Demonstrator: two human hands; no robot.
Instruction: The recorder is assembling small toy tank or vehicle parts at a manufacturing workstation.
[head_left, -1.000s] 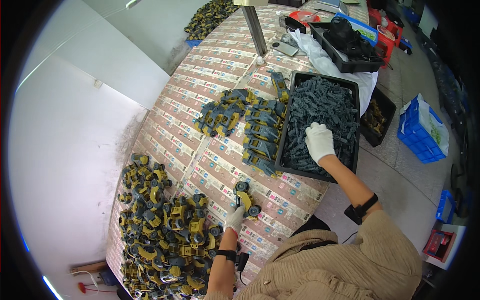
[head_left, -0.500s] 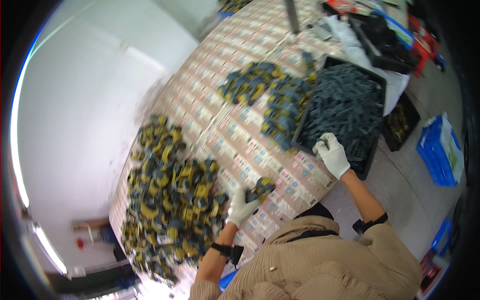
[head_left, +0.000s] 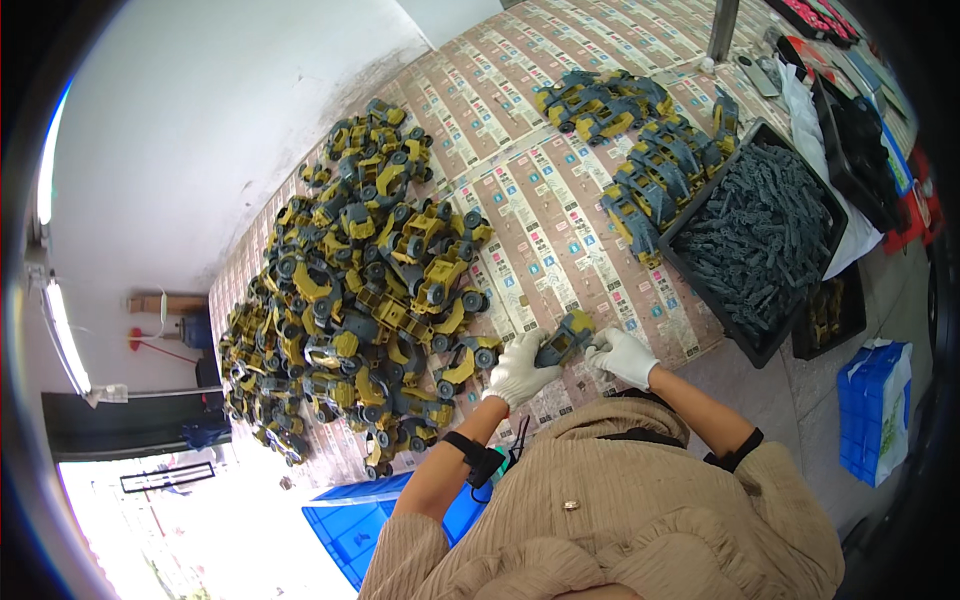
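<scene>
My left hand, in a white glove, grips a toy car with a yellow and dark grey body just above the table's near edge. On the other side of the car is my right hand, also gloved. Its fingers are bent together close to the car's right side; whatever they hold is hidden. A big heap of similar toy cars lies to the left of my left hand. Beyond my right hand, a black tray is filled with slim dark grey plastic parts.
Toy cars stand in a row left of the tray, with another group farther back. A smaller black tray and a blue crate are at the right. A metal post rises at the far side.
My right hand has moved left from the tray to beside the toy car. My left hand still holds the car. The whole view has shifted and turned.
</scene>
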